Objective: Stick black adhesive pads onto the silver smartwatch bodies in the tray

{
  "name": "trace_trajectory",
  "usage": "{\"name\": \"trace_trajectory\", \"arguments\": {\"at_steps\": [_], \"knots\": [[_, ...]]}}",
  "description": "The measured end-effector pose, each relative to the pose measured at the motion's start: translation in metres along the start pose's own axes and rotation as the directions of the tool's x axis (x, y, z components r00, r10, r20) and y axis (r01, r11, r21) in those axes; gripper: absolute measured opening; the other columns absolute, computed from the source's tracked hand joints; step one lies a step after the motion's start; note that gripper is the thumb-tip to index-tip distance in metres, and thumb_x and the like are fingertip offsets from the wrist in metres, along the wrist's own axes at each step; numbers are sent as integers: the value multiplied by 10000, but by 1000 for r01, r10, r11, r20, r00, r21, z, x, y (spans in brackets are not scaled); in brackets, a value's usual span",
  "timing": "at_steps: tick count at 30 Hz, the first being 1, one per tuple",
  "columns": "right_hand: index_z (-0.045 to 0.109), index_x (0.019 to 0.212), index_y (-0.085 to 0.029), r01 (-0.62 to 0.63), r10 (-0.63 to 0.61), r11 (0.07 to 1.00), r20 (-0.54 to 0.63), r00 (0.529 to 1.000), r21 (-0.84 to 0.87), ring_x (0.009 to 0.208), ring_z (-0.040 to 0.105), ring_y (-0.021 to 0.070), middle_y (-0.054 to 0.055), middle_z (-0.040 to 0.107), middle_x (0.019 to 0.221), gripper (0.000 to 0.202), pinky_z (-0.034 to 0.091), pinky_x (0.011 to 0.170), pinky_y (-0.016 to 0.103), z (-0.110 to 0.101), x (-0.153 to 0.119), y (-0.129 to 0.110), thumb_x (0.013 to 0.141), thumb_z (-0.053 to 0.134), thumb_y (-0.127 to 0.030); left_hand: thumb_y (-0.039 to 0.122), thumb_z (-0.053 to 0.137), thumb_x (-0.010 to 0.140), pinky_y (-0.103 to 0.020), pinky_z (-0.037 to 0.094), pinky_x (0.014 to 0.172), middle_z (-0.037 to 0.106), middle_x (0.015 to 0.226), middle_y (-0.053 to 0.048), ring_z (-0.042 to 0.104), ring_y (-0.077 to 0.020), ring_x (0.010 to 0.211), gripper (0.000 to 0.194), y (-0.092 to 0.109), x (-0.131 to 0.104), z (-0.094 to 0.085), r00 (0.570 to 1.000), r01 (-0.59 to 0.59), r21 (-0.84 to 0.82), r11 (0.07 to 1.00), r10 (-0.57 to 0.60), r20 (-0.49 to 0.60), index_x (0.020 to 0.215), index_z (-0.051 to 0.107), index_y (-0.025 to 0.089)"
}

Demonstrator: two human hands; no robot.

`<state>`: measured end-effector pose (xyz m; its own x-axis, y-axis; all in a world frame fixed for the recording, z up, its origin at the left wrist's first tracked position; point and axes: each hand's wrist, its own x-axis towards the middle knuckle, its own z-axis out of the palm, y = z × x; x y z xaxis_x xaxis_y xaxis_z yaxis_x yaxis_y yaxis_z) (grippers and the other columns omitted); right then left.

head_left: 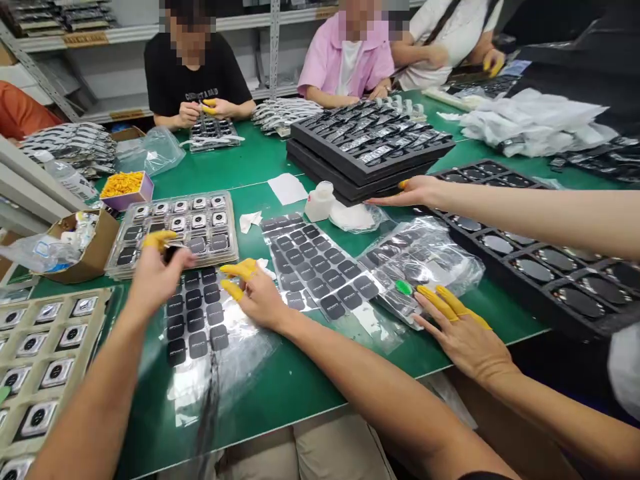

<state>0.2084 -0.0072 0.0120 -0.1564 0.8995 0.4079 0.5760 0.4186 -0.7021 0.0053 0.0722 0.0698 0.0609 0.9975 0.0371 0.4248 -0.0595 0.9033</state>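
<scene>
Three columns of dark squares show on the near sheet point(195, 322), lying flat at 8 o'clock on the green table point(260, 397). Visible positions are filled; top-left corner sits behind the left hand point(156, 270), cannot tell if vacant.

Left hand: over the front of the clear tray point(233, 227), 9 o'clock. Thumb and yellow-capped finger slightly apart, a dark blurred patch between; cannot tell whether it is gripped.

Right hand: at the sheet's upper end, towards its 1 o'clock. Capped fingers parted, nothing evident between them.

Clear tray: far rows hold pale units point(199, 221); nearer pockets include dark faces point(217, 241). Judgement: partway, many squares unused; cannot tell which units are finished.

Cream tray point(67, 312), further out at 8 o'clock: pale units, sensor-like discs uppermost. More sheets point(320, 270) lie near centre, mostly full. A co-worker's hand point(465, 340) rests at 4 o'clock.
</scene>
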Motion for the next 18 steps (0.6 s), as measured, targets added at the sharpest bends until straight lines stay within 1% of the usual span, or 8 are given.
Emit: {"name": "trace_trajectory", "arguments": {"at_steps": [4, 8, 10, 12, 14, 15, 17, 18], "knots": [[613, 1262, -310, 135, -138, 990, 47, 989, 51, 1151, 595, 178, 57, 619, 1239, 291, 538, 968, 329, -6, -1, 10, 992, 510, -344, 409, 829, 715, -276, 545, 577, 649, 776, 4, 658, -152, 624, 566, -18, -49, 21, 913, 233, -238, 943, -128, 387, 1128, 510, 189], [702, 1033, -254, 276, -293, 950, 111, 950, 145, 1075, 614, 206, 97, 624, 1189, 166, 537, 918, 390, 1, -1, 21, 952, 561, -291, 406, 865, 675, -269, 563, 611, 667, 796, -13, 678, -139, 635, 563, -34, -58, 19, 784, 411, -313, 856, -156, 601, 1086, 562, 168], [703, 933, -242, 228, -241, 952, 43, 969, 202, 998, 625, 213, 94, 649, 1089, 127, 538, 867, 412, 4, -2, 21, 932, 583, -284, 380, 884, 657, -286, 577, 674, 688, 840, -36, 698, -147, 682, 590, -38, -57, 17, 750, 453, -348, 821, -139, 647, 1116, 584, 160], [680, 888, -241, 99, -95, 939, -27, 995, 328, 891, 632, 199, 62, 663, 958, 114, 541, 785, 388, 1, -3, 17, 926, 590, -300, 331, 900, 641, -287, 575, 718, 696, 864, -42, 709, -149, 718, 626, -41, -56, 17, 757, 469, -409, 783, -118, 642, 1159, 589, 169], [652, 865, -234, -74, 24, 878, 113, 993, 472, 787, 631, 176, 32, 664, 863, 136, 534, 699, 340, -10, -4, 11, 927, 588, -336, 284, 906, 634, -281, 571, 735, 692, 878, -30, 707, -139, 726, 633, -42, -55, 20, 800, 455, -477, 752, -111, 589, 1175, 591, 188], [649, 871, -231, -164, 17, 854, 289, 957, 494, 742, 629, 165, 20, 671, 841, 141, 527, 663, 318, -17, -4, 8, 921, 596, -352, 270, 901, 641, -284, 571, 747, 686, 887, -23, 704, -133, 730, 616, -43, -56, 22, 824, 441, -502, 744, -113, 555, 1170, 596, 196], [666, 923, -233, -259, -58, 893, 667, 743, 367, 653, 615, 145, -3, 692, 791, 135, 496, 588, 276, -31, -5, 2, 874, 666, -359, 246, 899, 640, -288, 572, 771, 680, 923, -19, 697, -125, 756, 585, -43, -56, 26, 862, 405, -527, 747, -120, 493, 1146, 609, 204], [675, 953, -236, -238, -51, 936, 772, 633, 257, 610, 601, 138, -14, 694, 753, 158, 468, 549, 261, -37, -5, 0, 848, 700, -351, 235, 901, 632, -284, 570, 778, 680, 938, -20, 693, -124, 774, 581, -44, -57, 29, 875, 387, -527, 756, -121, 469, 1136, 613, 203]]}}
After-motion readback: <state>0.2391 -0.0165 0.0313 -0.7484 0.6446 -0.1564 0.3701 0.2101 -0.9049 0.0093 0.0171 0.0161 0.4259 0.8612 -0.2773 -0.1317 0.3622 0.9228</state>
